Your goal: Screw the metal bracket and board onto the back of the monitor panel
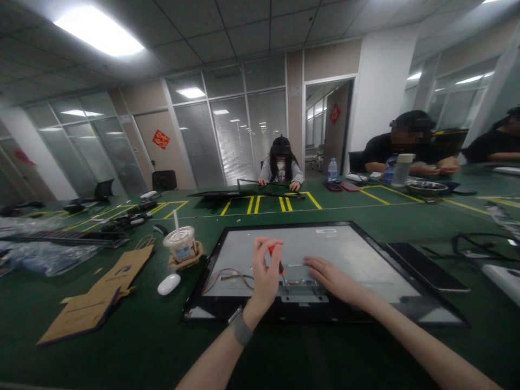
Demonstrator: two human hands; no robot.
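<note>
A large flat display panel (349, 246) with a black frame lies back side up on the green table before me. My left hand (266, 268) is closed round a screwdriver (280, 266) with an orange and black handle, its shaft pointing down at the metal bracket (300, 295) near the panel's front edge. Fingers stretched out, my right hand (331, 276) rests on the panel beside a row of connector ports (303, 282). Thin cables (231, 271) curve across the panel to the left of my left hand. The screwdriver's tip is too small to make out clearly.
Left of the panel are a white mouse (169, 284), an iced drink cup (180, 244) in a cardboard holder, and a flattened paper bag (105, 292). To the right lies a black slab-like device (424, 265). A person (281, 162) sits opposite; others sit at the right.
</note>
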